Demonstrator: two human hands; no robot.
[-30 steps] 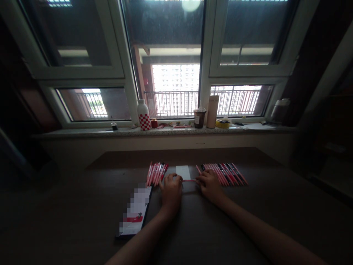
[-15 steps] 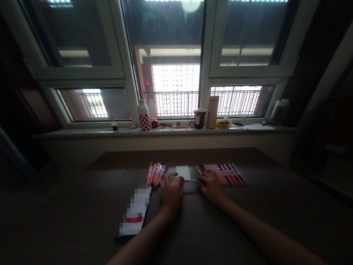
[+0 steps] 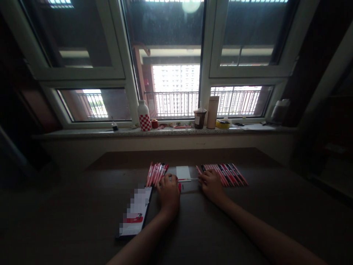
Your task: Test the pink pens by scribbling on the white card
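A thin red-and-pale stick, much like a pen refill, stretches level between my hands above the table. My left hand has its fingers closed at the red end, and my right hand pinches the pale end. Part of the stick is hidden by the fingers on both sides. A small red piece, perhaps a pen cap, shows beside my left hand. Just behind the stick lies a white card or pad. Pink, red and black pens lie in a left group and a wider right group.
Left of my left forearm rests a dark-edged tray or case with a pale surface and a red item on it. On the windowsill stand a checkered bottle, a drink cup and a tan flask.
My left hand has moved slightly left, away from the right one, and more of the thin stick shows between them. The small red piece has come into sight beside my left hand.
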